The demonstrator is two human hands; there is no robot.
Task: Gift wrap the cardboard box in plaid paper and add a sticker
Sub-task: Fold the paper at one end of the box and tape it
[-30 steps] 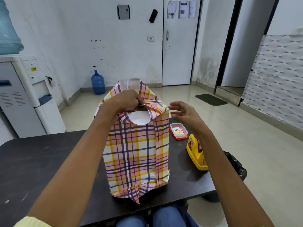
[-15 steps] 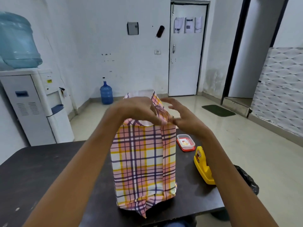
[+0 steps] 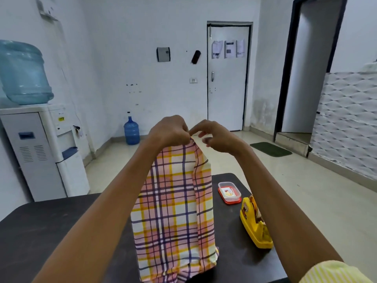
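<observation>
Box (image 3: 173, 211) stands upright near the desk's (image 3: 51, 231) front edge, right of middle, fully covered in plaid paper (image 3: 179, 158). Left hand (image 3: 169, 130) pinches the paper's top fold. Right hand (image 3: 216, 137) is beside it with fingers curled; whether they grasp anything cannot be told.

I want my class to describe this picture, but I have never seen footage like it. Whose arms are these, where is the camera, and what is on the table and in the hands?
No machine here: a person wears a camera on the head, so you see their own two arms. On the dark table stands a tall box wrapped in pink, yellow and purple plaid paper. The left hand pinches the paper's top edge; the right hand curls beside it, but whether it grips the paper is unclear. Right of the box lie a small clear plastic container with a red base and a yellow tape dispenser.
</observation>
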